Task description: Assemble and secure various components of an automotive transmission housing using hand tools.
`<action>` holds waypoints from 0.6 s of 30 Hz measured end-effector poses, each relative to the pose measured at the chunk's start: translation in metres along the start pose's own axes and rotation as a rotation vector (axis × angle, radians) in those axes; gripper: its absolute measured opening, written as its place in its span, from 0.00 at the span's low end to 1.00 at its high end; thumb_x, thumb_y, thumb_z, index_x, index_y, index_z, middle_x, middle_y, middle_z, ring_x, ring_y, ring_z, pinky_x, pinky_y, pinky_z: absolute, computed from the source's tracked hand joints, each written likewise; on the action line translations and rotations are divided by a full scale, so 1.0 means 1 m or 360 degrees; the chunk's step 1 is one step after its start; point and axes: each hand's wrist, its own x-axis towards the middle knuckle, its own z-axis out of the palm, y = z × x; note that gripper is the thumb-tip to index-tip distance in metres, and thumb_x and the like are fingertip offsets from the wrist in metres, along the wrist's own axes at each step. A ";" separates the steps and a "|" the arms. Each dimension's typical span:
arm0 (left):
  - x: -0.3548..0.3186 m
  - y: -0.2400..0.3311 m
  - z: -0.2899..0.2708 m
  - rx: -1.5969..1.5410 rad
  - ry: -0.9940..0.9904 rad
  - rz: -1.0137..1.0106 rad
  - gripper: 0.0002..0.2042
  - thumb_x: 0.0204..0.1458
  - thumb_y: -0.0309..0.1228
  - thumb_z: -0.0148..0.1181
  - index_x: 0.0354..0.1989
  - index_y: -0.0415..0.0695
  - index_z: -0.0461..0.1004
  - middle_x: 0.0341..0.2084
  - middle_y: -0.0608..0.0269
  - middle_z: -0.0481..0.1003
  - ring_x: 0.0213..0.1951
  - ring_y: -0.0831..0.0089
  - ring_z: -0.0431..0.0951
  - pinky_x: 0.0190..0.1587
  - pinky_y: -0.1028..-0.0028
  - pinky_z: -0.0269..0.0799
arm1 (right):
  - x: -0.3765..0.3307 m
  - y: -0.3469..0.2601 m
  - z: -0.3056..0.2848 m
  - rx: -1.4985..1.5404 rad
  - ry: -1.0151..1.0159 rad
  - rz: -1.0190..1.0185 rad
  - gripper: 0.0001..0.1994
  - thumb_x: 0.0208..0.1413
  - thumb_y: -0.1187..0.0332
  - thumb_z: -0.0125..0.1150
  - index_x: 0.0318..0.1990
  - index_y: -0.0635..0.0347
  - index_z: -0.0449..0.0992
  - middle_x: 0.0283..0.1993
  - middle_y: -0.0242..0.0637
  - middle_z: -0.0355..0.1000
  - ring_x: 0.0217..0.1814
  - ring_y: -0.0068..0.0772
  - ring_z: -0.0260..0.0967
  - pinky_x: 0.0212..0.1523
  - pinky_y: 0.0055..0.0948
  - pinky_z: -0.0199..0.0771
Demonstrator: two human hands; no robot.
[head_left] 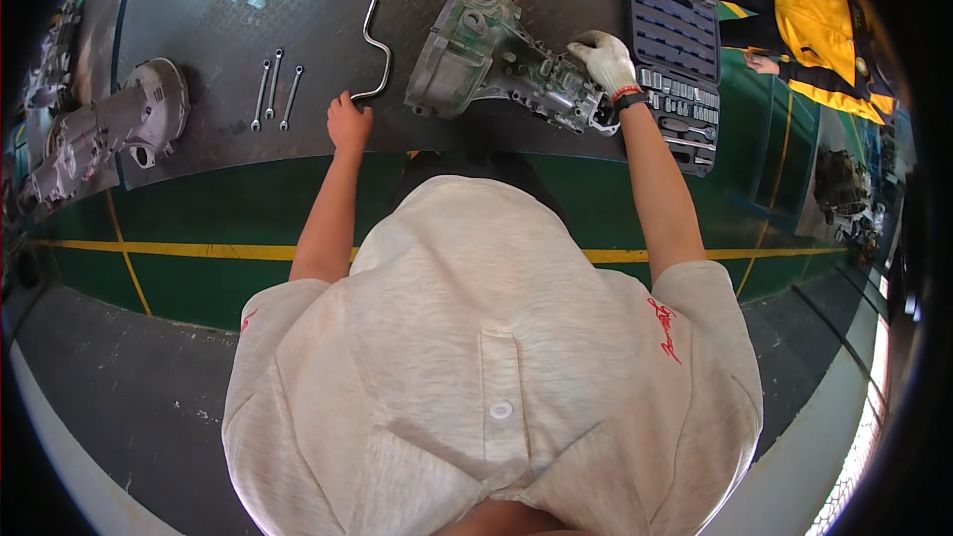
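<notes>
While my bare left hand point(348, 122) curled its fingers shut around the near end of the bent crank wrench point(374, 52) on the mat point(199, 0), my gloved right hand point(605, 60) pressed spread fingers on the gearbox housing point(496, 65); a firm brace there seemed wise before turning anything.

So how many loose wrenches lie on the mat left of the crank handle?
3 wrenches: left, middle, right, side by side on the mat; none seem hidden.
</notes>
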 end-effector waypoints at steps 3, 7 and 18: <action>0.001 0.012 0.012 0.0018 -0.0108 -0.0065 0.25 0.47 0.40 0.67 0.53 0.42 0.73 0.47 0.50 0.74 0.52 0.49 0.74 0.53 0.55 0.74 | 0.012 -0.001 0.007 -0.0046 -0.0122 0.0061 0.19 0.56 0.55 0.65 0.49 0.56 0.83 0.51 0.46 0.80 0.56 0.48 0.76 0.58 0.37 0.74; 0.005 0.020 0.018 -0.0038 -0.0097 -0.0085 0.24 0.48 0.39 0.67 0.52 0.42 0.73 0.47 0.49 0.74 0.52 0.48 0.74 0.53 0.55 0.74 | 0.014 -0.009 0.005 -0.0136 -0.0223 0.0001 0.19 0.57 0.55 0.64 0.50 0.56 0.83 0.52 0.47 0.80 0.57 0.49 0.76 0.58 0.40 0.73; 0.026 0.017 0.019 0.0066 -0.0075 -0.0053 0.21 0.48 0.40 0.65 0.49 0.43 0.77 0.45 0.51 0.77 0.50 0.49 0.76 0.52 0.55 0.74 | 0.002 -0.003 0.002 -0.0119 -0.0142 -0.0063 0.17 0.57 0.57 0.62 0.47 0.57 0.83 0.49 0.47 0.80 0.55 0.50 0.76 0.56 0.41 0.74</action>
